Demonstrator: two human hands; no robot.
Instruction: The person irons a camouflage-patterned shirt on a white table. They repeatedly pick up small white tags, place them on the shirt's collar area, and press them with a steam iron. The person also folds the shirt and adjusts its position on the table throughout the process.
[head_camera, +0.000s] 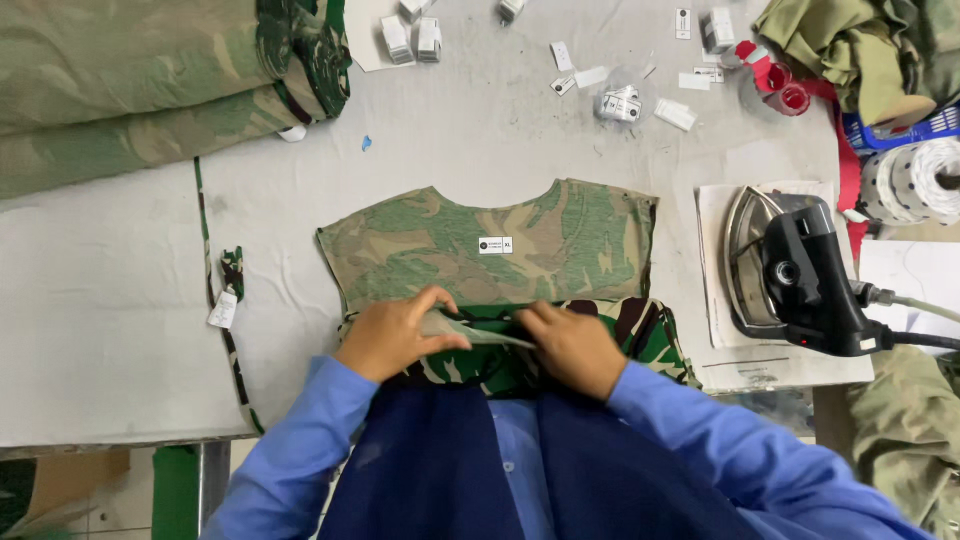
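A pale camouflage shirt (520, 235) lies flat on the grey table (480, 130), neck opening away from me, a small white label below the collar. Its near part is folded up, showing darker green camouflage fabric (640, 330). My left hand (395, 335) and my right hand (572, 345) rest side by side on that fold. Between them they pinch a thin, light strip of fabric (475, 330) that lies across the fold. Both sleeves are blue.
A black and silver iron (790, 265) rests on a white pad to the right. Stacked camouflage cloth (130, 80) fills the far left. Small white tags (620, 100), thread cones (915, 180) and olive cloth (850, 40) sit at the back right.
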